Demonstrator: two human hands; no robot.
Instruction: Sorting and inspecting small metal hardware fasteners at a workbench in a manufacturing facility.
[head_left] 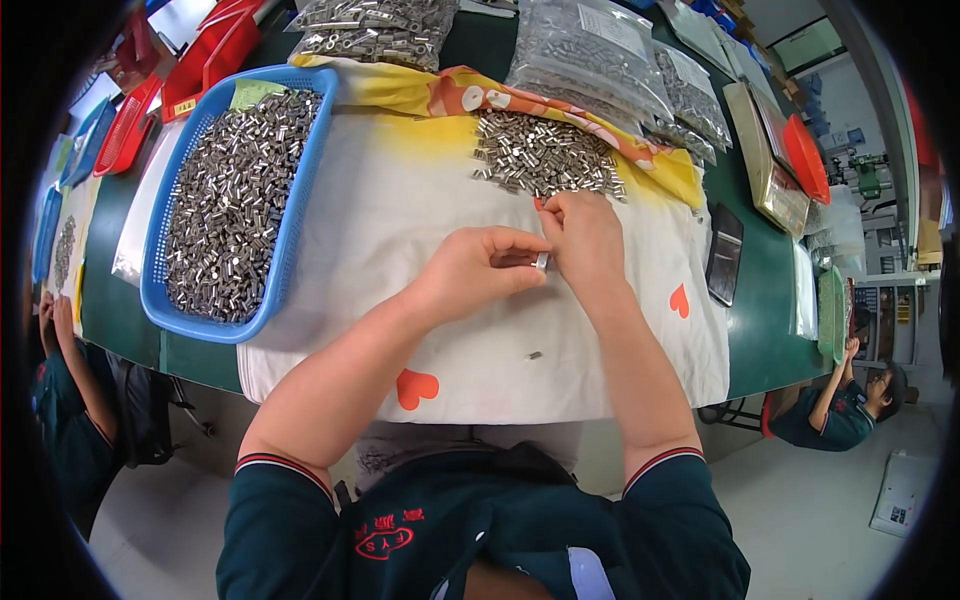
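Between the thumb and fingers of my left hand (487,266) is a small silver metal sleeve (542,262), its end poking out at the fingertips. Right beside it, my right hand (583,232) is closed with the fingers pinched together; whatever sits in that pinch is too small to make out. Just beyond my right hand lies a loose pile of short metal sleeves (548,152) on the white cloth (400,180). One single metal piece (534,355) rests alone on the cloth, nearer to me. On the left stands a blue basket (278,262) full of similar sleeves.
Bags of metal parts (590,60) line the far side, behind a rolled yellow cloth edge (400,88). A black phone (724,255) lies on the green table (765,330) at right. Red trays (128,130) stand far left. Other people sit at both sides.
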